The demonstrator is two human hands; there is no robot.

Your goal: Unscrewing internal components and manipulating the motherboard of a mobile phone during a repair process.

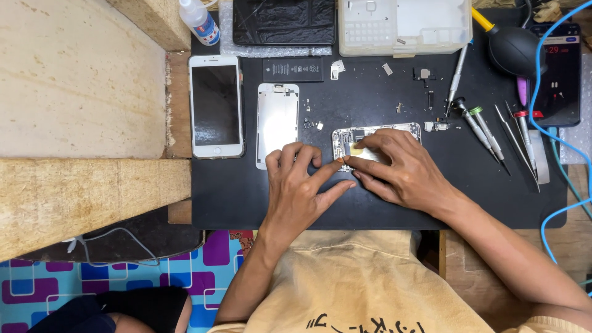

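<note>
An opened silver phone body [376, 134] lies on the black work mat [234, 191] at the middle. My right hand [401, 169] rests over it, fingertips pressing on a pale yellowish strip inside the body. My left hand [299, 185] lies flat on the mat beside it, its index finger touching the body's lower left corner. Neither hand holds a tool. Left of my hands lie a bare silver back plate [277, 122] and a white phone screen [215, 106] with a dark face.
A black phone battery [293, 69], small loose screws and parts sit behind the body. Screwdrivers and tweezers [493, 132] lie at the right, near a black air blower [515, 49], a lit phone [558, 74] and a blue cable. A clear parts tray [404, 24] and a small bottle [200, 21] stand at the back.
</note>
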